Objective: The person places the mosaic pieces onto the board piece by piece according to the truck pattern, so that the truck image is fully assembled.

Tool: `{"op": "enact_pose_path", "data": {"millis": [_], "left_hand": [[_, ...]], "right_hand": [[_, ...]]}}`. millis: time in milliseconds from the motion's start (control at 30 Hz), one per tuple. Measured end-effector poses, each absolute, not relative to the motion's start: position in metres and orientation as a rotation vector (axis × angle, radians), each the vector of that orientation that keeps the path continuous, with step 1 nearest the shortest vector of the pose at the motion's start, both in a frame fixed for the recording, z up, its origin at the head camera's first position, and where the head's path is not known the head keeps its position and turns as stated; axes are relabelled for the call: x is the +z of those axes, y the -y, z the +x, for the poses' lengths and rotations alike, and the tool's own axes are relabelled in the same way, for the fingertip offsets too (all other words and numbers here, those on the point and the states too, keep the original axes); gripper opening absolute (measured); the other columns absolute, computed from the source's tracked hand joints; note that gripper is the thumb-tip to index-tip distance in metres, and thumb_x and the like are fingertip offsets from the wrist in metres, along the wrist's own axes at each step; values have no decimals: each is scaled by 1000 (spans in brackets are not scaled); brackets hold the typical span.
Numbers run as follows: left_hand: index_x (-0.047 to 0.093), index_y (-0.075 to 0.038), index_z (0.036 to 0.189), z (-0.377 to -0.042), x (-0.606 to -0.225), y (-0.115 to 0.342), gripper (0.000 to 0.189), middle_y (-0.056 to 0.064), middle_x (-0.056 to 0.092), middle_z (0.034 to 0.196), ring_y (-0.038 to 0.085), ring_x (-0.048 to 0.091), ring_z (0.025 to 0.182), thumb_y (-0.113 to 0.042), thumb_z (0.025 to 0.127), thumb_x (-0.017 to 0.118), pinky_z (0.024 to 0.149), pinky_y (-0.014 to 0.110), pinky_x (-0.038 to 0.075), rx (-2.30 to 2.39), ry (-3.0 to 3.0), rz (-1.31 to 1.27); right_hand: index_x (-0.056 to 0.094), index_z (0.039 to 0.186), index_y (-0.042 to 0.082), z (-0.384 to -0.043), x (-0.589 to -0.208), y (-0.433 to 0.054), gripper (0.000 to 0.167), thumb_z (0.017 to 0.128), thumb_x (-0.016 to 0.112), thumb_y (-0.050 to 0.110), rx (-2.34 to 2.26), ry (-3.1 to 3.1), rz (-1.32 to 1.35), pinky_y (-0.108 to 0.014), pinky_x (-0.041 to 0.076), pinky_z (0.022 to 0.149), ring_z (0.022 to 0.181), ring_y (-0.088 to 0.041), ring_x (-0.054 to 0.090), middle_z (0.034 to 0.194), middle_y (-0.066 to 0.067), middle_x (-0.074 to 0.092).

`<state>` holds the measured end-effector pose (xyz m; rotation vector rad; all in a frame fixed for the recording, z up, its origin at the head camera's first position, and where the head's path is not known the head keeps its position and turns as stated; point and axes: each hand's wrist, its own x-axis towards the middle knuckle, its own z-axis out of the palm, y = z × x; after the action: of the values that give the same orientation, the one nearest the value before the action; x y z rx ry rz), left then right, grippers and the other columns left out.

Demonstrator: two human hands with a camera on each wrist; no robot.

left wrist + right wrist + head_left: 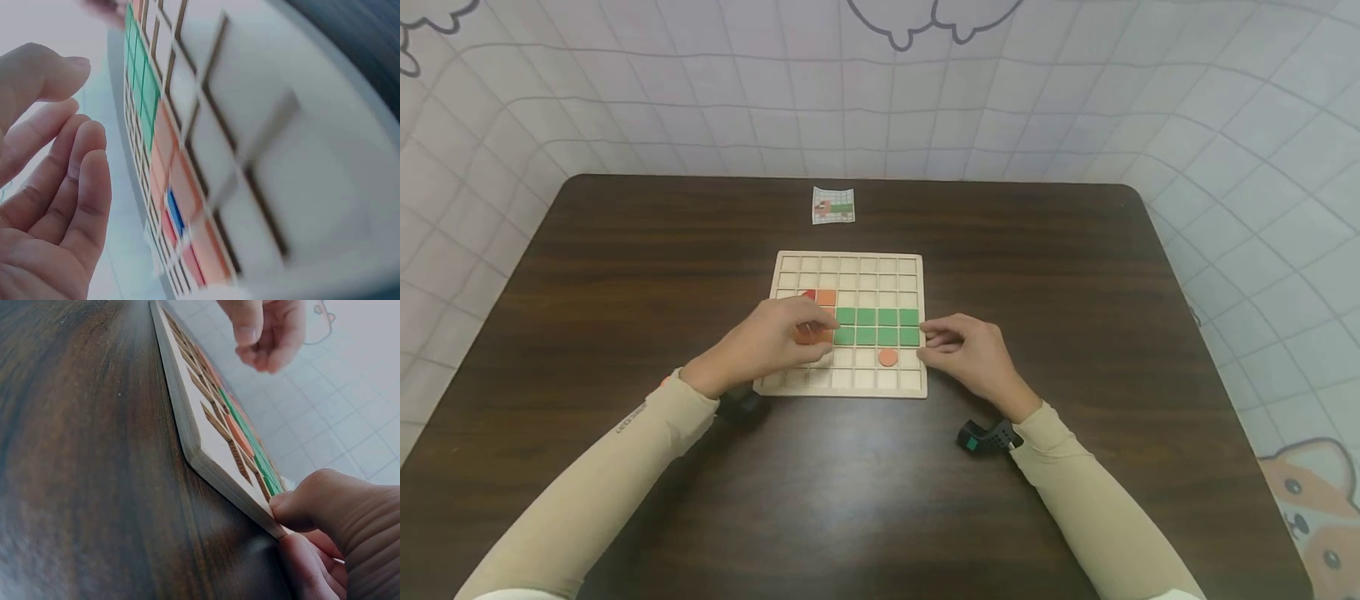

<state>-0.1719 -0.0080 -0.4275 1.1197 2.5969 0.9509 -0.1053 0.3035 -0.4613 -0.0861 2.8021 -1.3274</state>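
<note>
A light wooden grid board (867, 265) lies on the table, with two rows of green square tiles (887, 317) reaching its right side. Left of them sit orange tiles (826, 297) and a red piece (809, 294), partly hidden by my left hand (767, 337). That hand hovers over the board's left part, fingers loosely bent, nothing between them. A blue piece (175, 212) shows among the orange ones in the left wrist view. An orange disc (888, 357) lies below the green rows. My right hand (973, 354) pinches the board's right edge, thumb on the rim.
Behind the board, a small printed card (833, 207) shows a coloured grid pattern. The dark wooden table (1045, 250) extends on all sides of the board. A white grid-patterned curtain (917, 108) hangs around the far side and flanks.
</note>
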Motion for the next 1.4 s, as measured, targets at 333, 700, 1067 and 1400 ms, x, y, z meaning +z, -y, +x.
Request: {"op": "enact_pose_path", "data": {"millis": [333,700,1067,1400], "left_hand": [[76,-10,117,-172,-425,69,27,4,75,107,18,69,93,-17,90,78,83,41,58,895,-2738,933],[74,-18,122,-158,-436,143,33,0,75,111,16,69,96,-28,90,80,84,41,56,820,-2838,707],[75,-21,119,-143,-447,181,37,-3,73,115,16,67,100,-35,86,85,84,32,57,738,-2810,749],[76,-15,118,-141,-449,192,37,-6,72,98,4,62,85,-27,85,86,73,23,54,716,-2740,712]], "right_hand": [[77,120,13,-104,-461,-304,35,86,82,22,-1319,-2810,-70,-29,63,83,93,-17,77,106,-6,76],[77,119,11,-105,-460,-302,36,86,82,22,-1307,-2824,-77,-27,63,82,93,-17,77,106,-5,76],[77,119,11,-105,-461,-303,36,85,82,21,-1301,-2823,-73,-27,63,82,94,-18,77,106,-6,76],[77,120,11,-105,-463,-303,36,86,82,20,-1303,-2830,-97,-26,63,81,93,-18,77,107,-7,76]]}}
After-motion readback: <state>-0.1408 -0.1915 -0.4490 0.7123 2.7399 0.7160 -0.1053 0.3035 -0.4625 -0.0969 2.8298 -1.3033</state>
